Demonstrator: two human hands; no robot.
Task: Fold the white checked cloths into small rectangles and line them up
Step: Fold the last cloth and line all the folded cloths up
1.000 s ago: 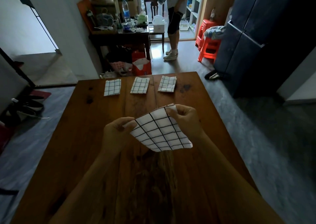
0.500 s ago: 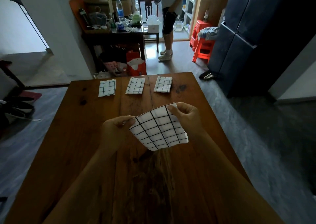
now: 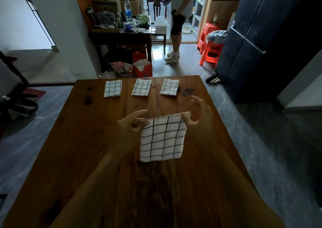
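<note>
Above the middle of the brown wooden plank table (image 3: 90,140), a white cloth with a black grid (image 3: 163,138), already folded into layers, hangs in the air from its top edge. The left hand (image 3: 129,129) pinches the cloth's upper left corner between thumb and fingers, with the index finger stretched out past the edge. The right hand (image 3: 198,119) pinches the upper right corner, where the stacked layers show, its other fingers spread and raised. The cloth's lower edge hangs free above the wood, squarely facing the camera. Along the table's far edge three small folded rectangles of the same checked cloth lie flat in a row, apart from one another: the left folded cloth (image 3: 112,88), the middle folded cloth (image 3: 141,87) and the right folded cloth (image 3: 169,86). Just beside the right one is a dark stain (image 3: 188,92) on the wood.
</note>
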